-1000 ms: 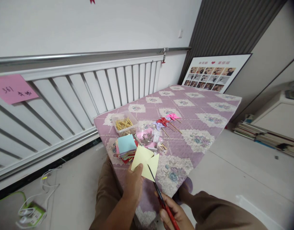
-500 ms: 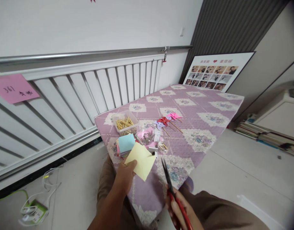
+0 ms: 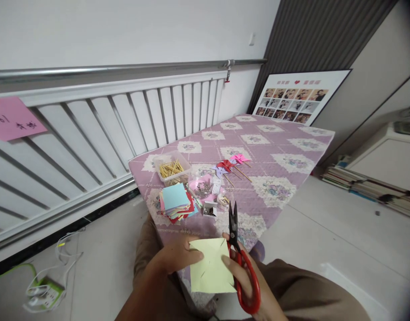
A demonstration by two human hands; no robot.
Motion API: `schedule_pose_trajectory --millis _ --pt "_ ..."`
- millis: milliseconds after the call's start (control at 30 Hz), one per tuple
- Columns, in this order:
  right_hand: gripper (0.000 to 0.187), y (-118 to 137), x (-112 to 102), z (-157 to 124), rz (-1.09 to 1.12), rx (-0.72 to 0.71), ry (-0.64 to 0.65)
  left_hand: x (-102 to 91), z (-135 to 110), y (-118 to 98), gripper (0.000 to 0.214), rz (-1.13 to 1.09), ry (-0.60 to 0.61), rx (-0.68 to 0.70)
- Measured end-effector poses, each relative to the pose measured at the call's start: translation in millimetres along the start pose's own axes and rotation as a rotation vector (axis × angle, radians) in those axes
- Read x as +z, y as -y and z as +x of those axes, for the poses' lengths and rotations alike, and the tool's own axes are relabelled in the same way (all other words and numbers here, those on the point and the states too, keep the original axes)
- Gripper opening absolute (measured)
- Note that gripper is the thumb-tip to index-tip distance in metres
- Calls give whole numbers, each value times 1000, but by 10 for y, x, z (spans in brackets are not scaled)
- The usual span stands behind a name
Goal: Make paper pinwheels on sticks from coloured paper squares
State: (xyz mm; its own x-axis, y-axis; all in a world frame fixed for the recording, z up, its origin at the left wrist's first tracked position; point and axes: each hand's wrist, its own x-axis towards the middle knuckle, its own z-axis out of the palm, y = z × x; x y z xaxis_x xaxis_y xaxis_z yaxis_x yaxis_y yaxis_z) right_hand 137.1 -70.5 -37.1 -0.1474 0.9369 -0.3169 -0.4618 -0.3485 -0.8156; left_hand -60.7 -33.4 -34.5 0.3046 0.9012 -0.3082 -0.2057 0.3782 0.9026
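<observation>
A pale yellow square of paper (image 3: 211,272), with short cuts running in from its corners, lies between both hands. My left hand (image 3: 180,256) pinches its left edge, thumb on top. At the right edge, my right hand (image 3: 243,272) steadies the paper with its thumb. That same hand keeps hold of red-handled scissors (image 3: 234,227), whose dark blades point away from me and stand slightly apart. Beyond the left hand sits a stack of coloured paper squares (image 3: 178,200), a light blue one on top.
A clear box of wooden sticks (image 3: 171,167) stands near the radiator (image 3: 138,116). Beside it are a pink dish of small metal pieces (image 3: 202,187), a small white box (image 3: 209,209) and a round container (image 3: 223,200). Paper pinwheels (image 3: 226,166) lie farther back on the patterned tablecloth (image 3: 268,165).
The yellow paper has come nearer to me and turned square-on. My right hand, with the scissors, has moved up to its right edge and touches it. The paper stack is now uncovered.
</observation>
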Motion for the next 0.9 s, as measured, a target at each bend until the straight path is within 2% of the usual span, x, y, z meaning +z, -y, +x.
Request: schedule_pose_trajectory --millis 67,167,300,400,467,533,667,900 --pt "78 -19 53 3 6 15 -8 29 26 29 22 9 66 -39" --pt "83 -62 83 40 38 -38 -68 85 62 75 33 -161 97 -33" --pt "80 -80 89 108 128 -149 -206 151 57 154 52 -369 203 -29" --pt "76 -62 113 137 150 -226 -294 273 35 277 52 -473 233 -43" --pt "75 -57 134 141 153 -268 -336 410 29 381 43 -536 181 -52" --pt "74 -67 149 139 165 -288 -358 564 29 460 35 -629 76 -38" --pt "69 -112 143 123 145 -282 -329 778 48 434 36 -655 -37 -30" --pt "62 -101 101 66 -101 -297 -351 768 97 257 47 -601 -75 24"
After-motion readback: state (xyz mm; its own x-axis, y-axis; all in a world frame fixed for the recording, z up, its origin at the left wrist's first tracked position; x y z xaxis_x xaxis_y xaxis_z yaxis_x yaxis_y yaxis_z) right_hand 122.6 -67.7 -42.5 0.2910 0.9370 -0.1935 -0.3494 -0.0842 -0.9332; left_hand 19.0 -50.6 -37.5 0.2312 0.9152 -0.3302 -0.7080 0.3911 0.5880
